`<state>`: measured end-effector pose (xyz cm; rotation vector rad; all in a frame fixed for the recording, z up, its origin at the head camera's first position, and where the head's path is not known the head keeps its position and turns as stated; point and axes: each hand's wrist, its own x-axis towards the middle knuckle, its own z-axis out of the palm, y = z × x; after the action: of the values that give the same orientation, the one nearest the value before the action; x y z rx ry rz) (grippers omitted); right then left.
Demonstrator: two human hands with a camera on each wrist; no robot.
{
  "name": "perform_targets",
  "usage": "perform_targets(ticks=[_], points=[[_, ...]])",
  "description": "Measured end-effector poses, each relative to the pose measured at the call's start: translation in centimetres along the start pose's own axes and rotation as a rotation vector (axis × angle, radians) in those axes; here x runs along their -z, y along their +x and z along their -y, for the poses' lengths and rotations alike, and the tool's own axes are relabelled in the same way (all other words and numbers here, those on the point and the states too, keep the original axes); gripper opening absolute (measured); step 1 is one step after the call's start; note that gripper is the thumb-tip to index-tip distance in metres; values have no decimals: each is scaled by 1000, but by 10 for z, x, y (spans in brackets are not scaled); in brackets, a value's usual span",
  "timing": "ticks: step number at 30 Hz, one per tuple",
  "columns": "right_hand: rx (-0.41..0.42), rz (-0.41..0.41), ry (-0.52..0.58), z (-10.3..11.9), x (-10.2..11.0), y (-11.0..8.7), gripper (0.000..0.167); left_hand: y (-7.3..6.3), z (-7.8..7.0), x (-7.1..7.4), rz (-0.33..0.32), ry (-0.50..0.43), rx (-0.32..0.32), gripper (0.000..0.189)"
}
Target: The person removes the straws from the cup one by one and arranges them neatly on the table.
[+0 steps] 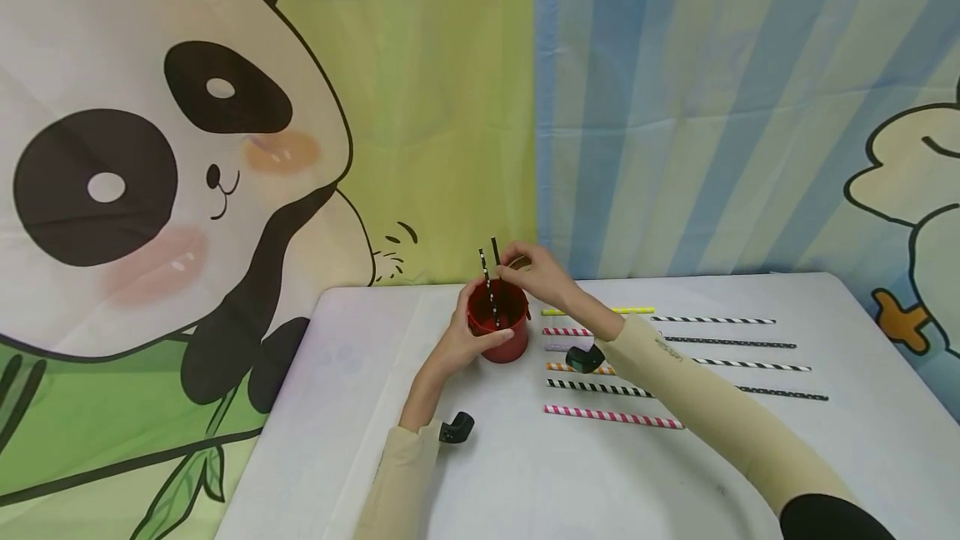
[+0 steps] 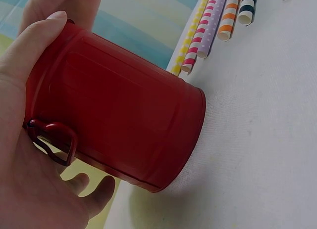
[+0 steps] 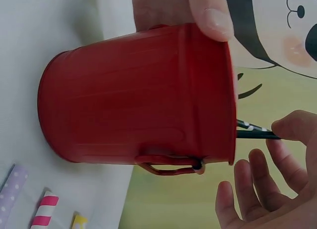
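Note:
A small red metal bucket (image 1: 508, 348) with a looped side handle (image 2: 59, 142) stands on the white table. My left hand (image 1: 454, 342) grips it near the rim, thumb along the near side and fingers round the left. Above the mouth, my right hand (image 1: 542, 277) pinches a dark straw (image 3: 255, 134) between thumb and index finger; its lower end is hidden inside the bucket. The other right fingers (image 3: 265, 184) are spread and loosely bent. A black straw with white spots (image 1: 486, 272) leans in the bucket beside it.
Right of the bucket lie several paper straws in two columns: a pink striped one (image 1: 615, 417) nearest, a yellow one (image 1: 637, 310) farthest, black-and-white ones (image 1: 750, 365) farther right. The right forearm (image 1: 697, 390) crosses over them. A panda-print cloth (image 1: 442, 107) hangs behind the table.

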<state>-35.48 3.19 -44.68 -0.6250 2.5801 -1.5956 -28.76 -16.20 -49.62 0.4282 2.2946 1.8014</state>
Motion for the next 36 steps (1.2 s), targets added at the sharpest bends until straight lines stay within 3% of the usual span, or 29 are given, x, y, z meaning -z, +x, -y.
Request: perform_targets(ticks=[25,29,32,36], points=[[87,-84,104,22,26,-22,20,0,1,-1,-12,-6,4,98],[103,-86,120,44,32,-31,18,0,1,-1,-10,-7,9,98],[98,-92,132,49,34,-32,18,0,0,-1,-12,-7,11,99],[110,-113,146,35,35,-26,18,-1,0,-1,-14,-1,11,99]])
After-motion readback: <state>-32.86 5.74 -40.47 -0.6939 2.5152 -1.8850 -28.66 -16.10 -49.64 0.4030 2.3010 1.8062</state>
